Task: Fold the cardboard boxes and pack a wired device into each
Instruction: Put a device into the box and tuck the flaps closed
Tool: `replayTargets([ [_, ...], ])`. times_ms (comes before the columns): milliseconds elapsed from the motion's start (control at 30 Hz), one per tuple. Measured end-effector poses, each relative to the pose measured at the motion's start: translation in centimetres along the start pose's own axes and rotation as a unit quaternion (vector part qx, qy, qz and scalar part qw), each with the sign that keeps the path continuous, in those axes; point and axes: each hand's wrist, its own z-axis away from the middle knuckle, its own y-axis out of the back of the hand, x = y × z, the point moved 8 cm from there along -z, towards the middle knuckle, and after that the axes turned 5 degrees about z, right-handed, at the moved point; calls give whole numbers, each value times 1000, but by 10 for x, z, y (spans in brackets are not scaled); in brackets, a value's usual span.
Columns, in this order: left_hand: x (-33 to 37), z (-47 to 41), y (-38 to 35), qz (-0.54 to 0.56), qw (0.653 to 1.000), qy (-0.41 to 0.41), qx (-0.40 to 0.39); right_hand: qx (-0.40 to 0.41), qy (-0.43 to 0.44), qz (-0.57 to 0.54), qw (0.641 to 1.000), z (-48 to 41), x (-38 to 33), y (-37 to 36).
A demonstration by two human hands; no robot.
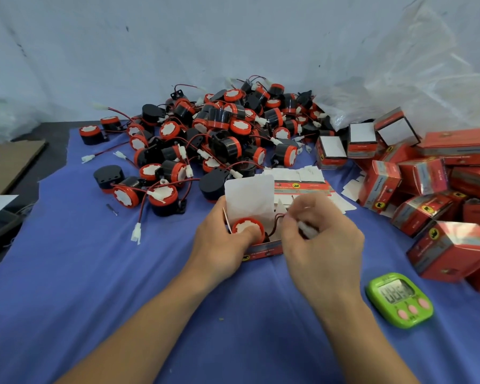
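Left hand (219, 242) grips box (263, 249), steadying device (244, 227) inside; I judge right hand (322, 239) fingers (288, 228) pinch wire (277, 217) to tuck it in.

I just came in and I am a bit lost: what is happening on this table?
A person is packing. The left hand holds an open red box with one device in it; the right hand pinches that device's white connector, its wire running into the box. Loose devices lie piled behind, folded boxes at the right.
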Motion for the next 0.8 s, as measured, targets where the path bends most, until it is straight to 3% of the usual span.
replayTargets([
  [100,0,-1,-1,-3,1000,11,-4,86,-53,11,995,-8,12,22],
  [200,2,0,-1,-4,1000,18,-5,104,-78,4,991,-14,20,30],
  [400,5,1,0,5,1000,1,-13,-78,-15,3,997,-3,8,-22],
  [533,5,0,-1,15,1000,-2,-20,-79,35,107,990,4,2,-30],
  [700,2,-1,0,18,1000,4,-18,-129,34,306,943,3,-1,-37],
  [800,1,0,0,18,1000,7,-20,-200,13,355,913,2,2,-40],
])
